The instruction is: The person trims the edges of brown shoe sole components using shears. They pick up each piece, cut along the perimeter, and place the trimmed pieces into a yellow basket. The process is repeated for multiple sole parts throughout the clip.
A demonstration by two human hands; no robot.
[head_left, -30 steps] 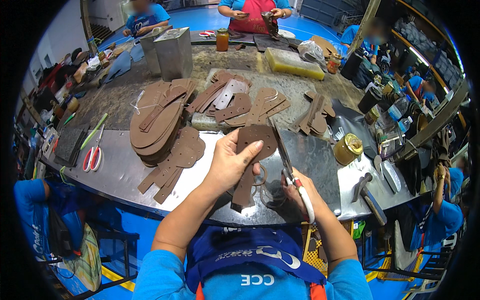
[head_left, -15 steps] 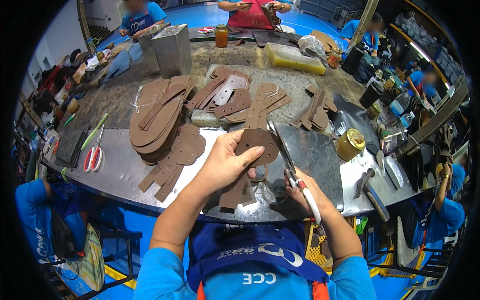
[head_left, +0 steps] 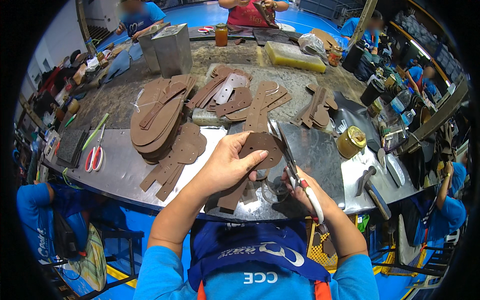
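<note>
My left hand (head_left: 231,162) grips a brown leather strap piece (head_left: 266,145), its thumb on top and its fingers underneath. The piece has a rounded end with punched holes and a long tail reaching down to the table's front edge. In my right hand (head_left: 303,189) is a pair of scissors (head_left: 289,156) with white and red handles. Their blades point away from me, slightly parted, along the right edge of the leather. Just beyond lies a pile of brown cut straps (head_left: 257,107). Sole-shaped brown pieces (head_left: 152,125) are stacked to the left, with more straps (head_left: 181,152) beside them.
A second pair of scissors (head_left: 95,155) lies at the left. To the right are a glue jar (head_left: 351,142) and a hammer (head_left: 375,192). Metal cans (head_left: 172,50) and a yellowish block (head_left: 295,57) stand farther back. Other people work around the table.
The leather piece has turned slightly in my left hand, and its right edge looks rounder. My right hand and the scissors have shifted a little. A person across the table has moved their hands.
</note>
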